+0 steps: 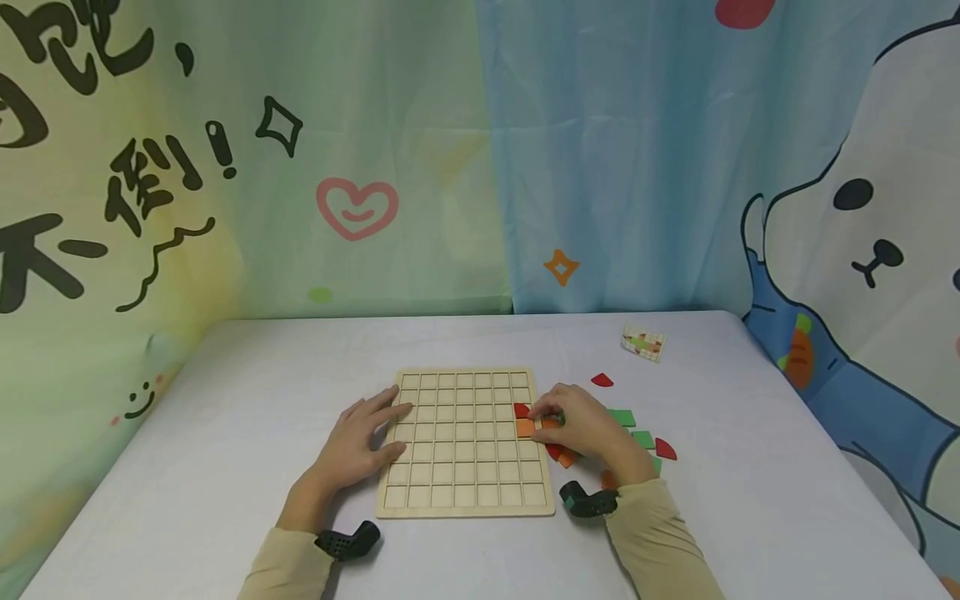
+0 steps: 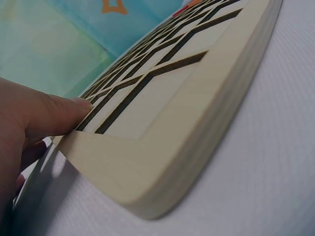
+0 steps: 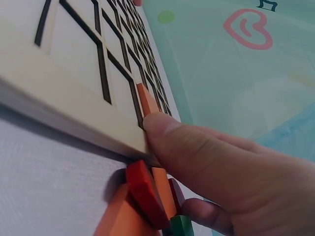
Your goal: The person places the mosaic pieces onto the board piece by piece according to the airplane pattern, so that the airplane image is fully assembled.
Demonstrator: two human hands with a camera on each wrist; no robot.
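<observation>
A printed curtain (image 1: 420,100) hangs behind the far edge of the table (image 1: 225,467), which has a white cover. On the table lies a wooden board (image 1: 465,512), around the middle between the left and right edges, divided by raised lines into many square cells. Two cells in the column along its right edge are occupied: one has a red tile (image 1: 521,410) and the cell just nearer has an orange tile (image 1: 524,428). The other cells that can be seen are bare.

The left hand (image 1: 356,442) is at the board's left edge. Its fingers are spread, with a wide gap to the thumb; the thumb and the forefinger rest upon the rim, and nothing is picked up. The right hand (image 1: 588,425) is over the board's right edge. Its thumb and forefinger are bent, with a small gap between the tips. The thumb tip touches the orange tile; whether the forefinger pinches it also, I cannot tell.

Near the table's far right corner is a small printed card (image 1: 642,343). Loose tiles in red, orange and green (image 1: 622,417) lie beside the board's right edge, some partly hidden by the right hand; a separate red one (image 1: 602,380) lies farther back.
</observation>
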